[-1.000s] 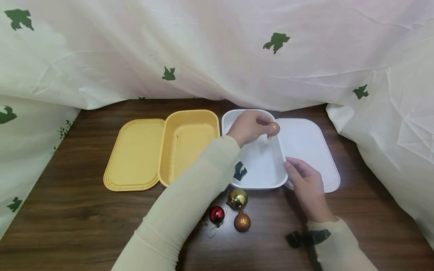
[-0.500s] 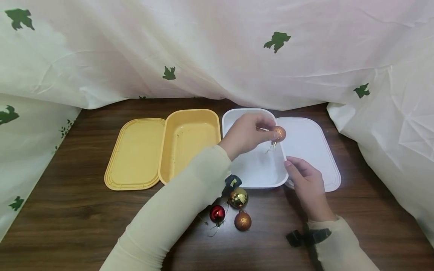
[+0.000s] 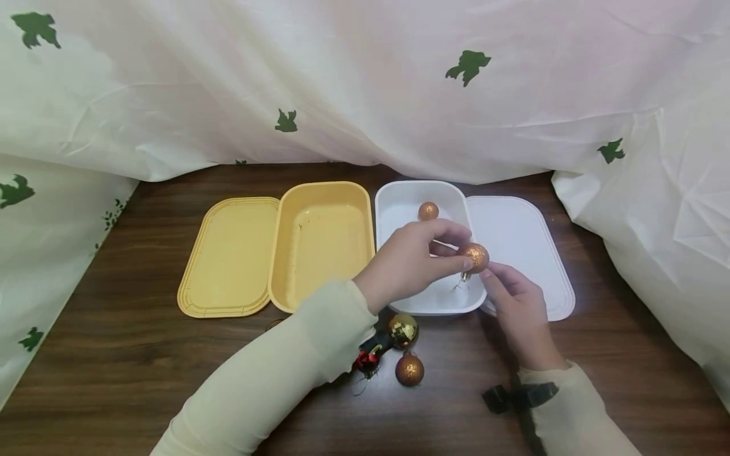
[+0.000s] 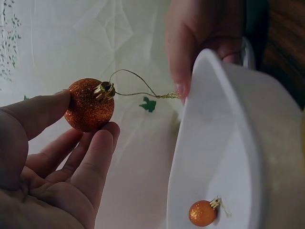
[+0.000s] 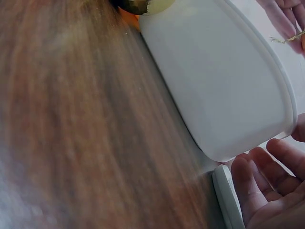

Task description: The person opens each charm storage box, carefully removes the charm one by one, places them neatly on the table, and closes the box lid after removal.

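My left hand [image 3: 413, 263] pinches an orange glitter bauble [image 3: 475, 258] between thumb and fingers over the right side of a white plastic box [image 3: 393, 206]. In the left wrist view, the bauble's gold cap and thin gold hanging loop [image 4: 127, 71] point toward the box rim. My right hand [image 3: 516, 310] grips the box's right rim, thumb on the rim and fingers along the outer wall. A second orange bauble [image 3: 429, 211] lies inside the box near its far end.
A yellow box [image 3: 319, 240] and its lid [image 3: 228, 253] lie to the left; a white lid [image 3: 527, 247] lies right. In front are a gold bauble [image 3: 403, 330], an orange one [image 3: 409, 369] and a red one [image 3: 367, 360], partly hidden by a wrist strap. A white curtain hangs behind.
My left hand has moved nearer and slightly right with the orange bauble, down beside the right hand. The bauble in the box has come into view. My right hand stays on the rim.
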The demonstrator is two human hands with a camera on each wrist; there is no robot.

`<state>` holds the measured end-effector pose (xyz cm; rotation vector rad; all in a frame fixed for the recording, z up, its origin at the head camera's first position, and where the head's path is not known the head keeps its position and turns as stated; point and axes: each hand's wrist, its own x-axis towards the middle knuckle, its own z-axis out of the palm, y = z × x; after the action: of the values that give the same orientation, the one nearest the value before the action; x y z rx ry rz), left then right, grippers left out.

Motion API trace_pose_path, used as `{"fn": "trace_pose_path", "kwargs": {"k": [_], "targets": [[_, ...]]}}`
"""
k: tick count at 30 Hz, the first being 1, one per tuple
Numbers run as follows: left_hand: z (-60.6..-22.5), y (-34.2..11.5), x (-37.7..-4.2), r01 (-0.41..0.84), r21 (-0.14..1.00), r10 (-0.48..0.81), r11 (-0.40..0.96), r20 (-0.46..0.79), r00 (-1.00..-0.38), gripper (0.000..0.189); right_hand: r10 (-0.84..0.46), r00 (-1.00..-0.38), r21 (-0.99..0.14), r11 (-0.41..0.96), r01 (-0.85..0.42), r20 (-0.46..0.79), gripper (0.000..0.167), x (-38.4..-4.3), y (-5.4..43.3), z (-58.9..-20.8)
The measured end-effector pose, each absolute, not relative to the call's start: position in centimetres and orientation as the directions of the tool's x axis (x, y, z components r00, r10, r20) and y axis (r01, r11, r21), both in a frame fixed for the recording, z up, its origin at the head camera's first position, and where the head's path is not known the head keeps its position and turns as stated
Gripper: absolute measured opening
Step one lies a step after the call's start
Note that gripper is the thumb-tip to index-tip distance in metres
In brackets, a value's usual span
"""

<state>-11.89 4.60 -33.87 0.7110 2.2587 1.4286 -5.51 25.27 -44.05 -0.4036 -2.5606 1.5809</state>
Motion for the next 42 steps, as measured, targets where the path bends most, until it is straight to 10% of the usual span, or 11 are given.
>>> {"fn": "trace_pose_path", "kwargs": {"k": [17,42], "targets": [[-35.8,2.8,-7.4,0.262,0.913,0.675,0.314,-0.02,-0.738,0.022,0.297,-0.955,-0.902,0.405,0.152,-0.028,0.046,-5.1,25.2,-44.5],[-40.0,2.1,-4.3,0.671,0.563,0.798,0.482,0.034,-0.601,0.016,0.3,-0.953,-0.888,0.427,0.171,-0.039,0.051,-5.3,25.1,-44.4]]}}
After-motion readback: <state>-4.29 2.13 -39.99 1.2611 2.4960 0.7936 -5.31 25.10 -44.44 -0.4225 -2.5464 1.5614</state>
